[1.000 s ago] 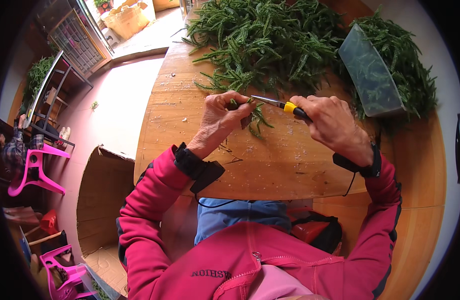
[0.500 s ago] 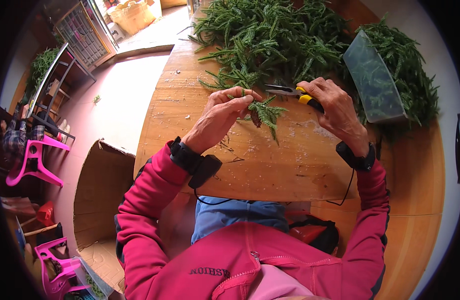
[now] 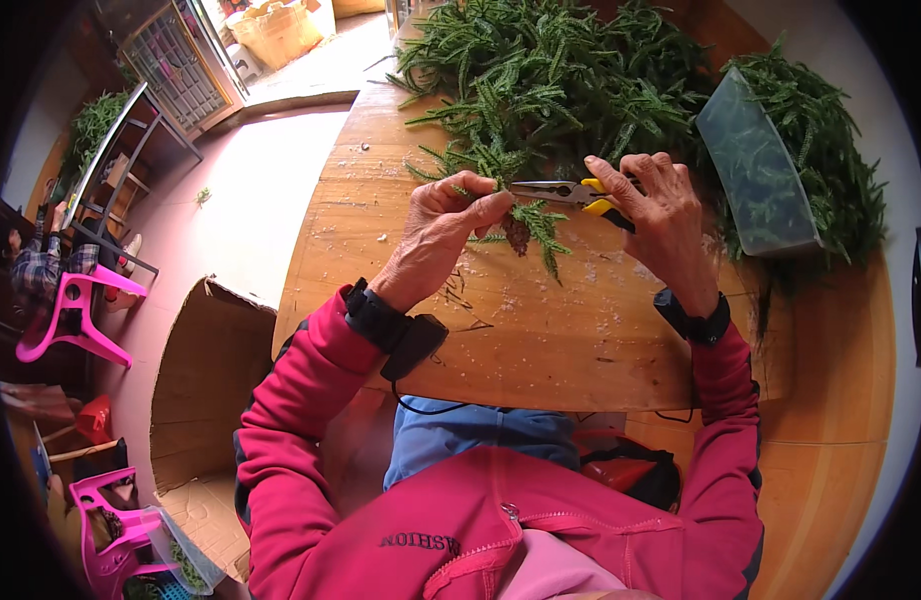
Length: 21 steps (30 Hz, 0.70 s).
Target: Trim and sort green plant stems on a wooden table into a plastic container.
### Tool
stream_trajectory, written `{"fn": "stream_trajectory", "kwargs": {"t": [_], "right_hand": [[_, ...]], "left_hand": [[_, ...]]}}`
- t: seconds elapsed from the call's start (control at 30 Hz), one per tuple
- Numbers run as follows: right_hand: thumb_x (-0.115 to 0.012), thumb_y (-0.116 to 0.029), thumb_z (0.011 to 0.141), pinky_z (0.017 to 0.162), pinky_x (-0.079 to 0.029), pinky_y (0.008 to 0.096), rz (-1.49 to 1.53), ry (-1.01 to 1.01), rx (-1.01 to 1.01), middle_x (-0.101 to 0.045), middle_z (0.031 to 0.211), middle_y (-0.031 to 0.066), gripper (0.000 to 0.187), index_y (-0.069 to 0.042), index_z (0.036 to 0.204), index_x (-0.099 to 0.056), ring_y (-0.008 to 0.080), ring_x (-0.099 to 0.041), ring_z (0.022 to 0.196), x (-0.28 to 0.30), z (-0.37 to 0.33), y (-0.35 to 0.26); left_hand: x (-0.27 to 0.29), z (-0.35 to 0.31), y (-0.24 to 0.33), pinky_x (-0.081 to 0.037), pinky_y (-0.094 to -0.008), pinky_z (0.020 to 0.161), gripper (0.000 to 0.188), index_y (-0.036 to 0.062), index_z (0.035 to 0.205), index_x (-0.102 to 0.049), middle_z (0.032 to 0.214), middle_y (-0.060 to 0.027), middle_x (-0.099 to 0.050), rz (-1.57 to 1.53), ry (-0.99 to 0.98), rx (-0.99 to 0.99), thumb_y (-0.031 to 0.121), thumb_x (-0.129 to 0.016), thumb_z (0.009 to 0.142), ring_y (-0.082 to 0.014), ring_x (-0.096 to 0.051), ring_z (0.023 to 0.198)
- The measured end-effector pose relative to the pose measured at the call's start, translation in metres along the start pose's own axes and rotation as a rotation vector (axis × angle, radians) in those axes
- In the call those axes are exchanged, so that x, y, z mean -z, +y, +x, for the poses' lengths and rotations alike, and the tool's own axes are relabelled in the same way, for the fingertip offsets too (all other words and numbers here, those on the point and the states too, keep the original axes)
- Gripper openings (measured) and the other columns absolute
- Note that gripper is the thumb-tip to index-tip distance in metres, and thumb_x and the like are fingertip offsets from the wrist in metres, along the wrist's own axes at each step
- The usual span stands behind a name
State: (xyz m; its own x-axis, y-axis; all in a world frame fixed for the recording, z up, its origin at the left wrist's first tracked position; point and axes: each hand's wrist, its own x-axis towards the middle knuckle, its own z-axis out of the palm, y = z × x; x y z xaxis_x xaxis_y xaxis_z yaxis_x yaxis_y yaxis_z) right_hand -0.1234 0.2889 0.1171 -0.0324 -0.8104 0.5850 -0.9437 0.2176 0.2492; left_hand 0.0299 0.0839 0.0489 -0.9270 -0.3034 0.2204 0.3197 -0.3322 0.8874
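Note:
Between the thumb and fingers of my left hand is a small green artificial pine sprig, its needles hanging to the right. A brown pine cone dangles beside the sprig, just below my fingertips. My right hand is wrapped round long-nose pliers with yellow and black handles. Their metal jaws point left and reach my left fingertips at the top of the sprig. Whether the jaws grip anything there is too small to tell.
A big heap of green pine sprigs covers the table's far side. At right, a translucent plastic bin lies tipped among more sprigs. A cardboard box stands left of the table, and a person sits near a pink stool.
The pliers have moved left, bringing their jaws to my left fingertips. My right hand has shifted slightly left, its fingers looser; my left hand still pinches the sprig.

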Motion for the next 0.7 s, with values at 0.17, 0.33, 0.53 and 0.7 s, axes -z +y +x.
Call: {"fn": "stream_trajectory", "kwargs": {"t": [0.17,0.33,0.53,0.7], "right_hand": [[-0.073,-0.006,0.069,0.075,-0.037,0.0349,-0.163,0.088,-0.002,-0.05,0.095,0.0007,0.06,-0.021,0.126,-0.059,0.0193,-0.05,0.085,-0.0007,-0.0002,0.0015],[-0.07,-0.011,0.074,0.079,-0.036,0.035,-0.238,0.177,0.033,-0.049,0.097,0.0004,0.058,-0.023,0.129,-0.058,0.0181,-0.05,0.087,-0.0023,-0.0014,-0.0019],[-0.068,-0.015,0.076,0.081,-0.036,0.0351,-0.323,0.174,0.058,-0.049,0.099,0.0001,0.055,-0.023,0.129,-0.058,0.018,-0.05,0.09,-0.003,-0.0032,-0.0019],[-0.068,-0.02,0.077,0.081,-0.036,0.0356,-0.377,0.168,0.097,-0.049,0.1,0.0005,0.054,-0.022,0.13,-0.058,0.0181,-0.05,0.089,-0.0012,-0.0044,-0.0017]], "left_hand": [[-0.0015,-0.0006,0.0016,-0.042,-0.0176,0.061,0.008,0.0076,0.098,-0.063,0.083,0.004,-0.061,-0.031,0.033,0.052,0.011,-0.064,0.091,-0.0022,-0.052,0.07],[-0.0025,-0.0003,-0.0026,-0.047,-0.0187,0.066,0.009,0.0069,0.099,-0.063,0.085,0.0032,-0.062,-0.093,0.017,0.075,0.012,-0.063,0.091,-0.0036,-0.056,0.073],[-0.0024,-0.0012,-0.0023,-0.051,-0.0211,0.07,0.008,0.0067,0.098,-0.062,0.088,0.001,-0.064,-0.188,0.029,0.108,0.012,-0.062,0.092,-0.0063,-0.06,0.077],[-0.0041,-0.0015,-0.0028,-0.049,-0.0184,0.07,0.008,0.0066,0.094,-0.062,0.082,0.0042,-0.06,-0.158,0.062,0.118,0.014,-0.064,0.091,-0.0033,-0.056,0.073]]}}
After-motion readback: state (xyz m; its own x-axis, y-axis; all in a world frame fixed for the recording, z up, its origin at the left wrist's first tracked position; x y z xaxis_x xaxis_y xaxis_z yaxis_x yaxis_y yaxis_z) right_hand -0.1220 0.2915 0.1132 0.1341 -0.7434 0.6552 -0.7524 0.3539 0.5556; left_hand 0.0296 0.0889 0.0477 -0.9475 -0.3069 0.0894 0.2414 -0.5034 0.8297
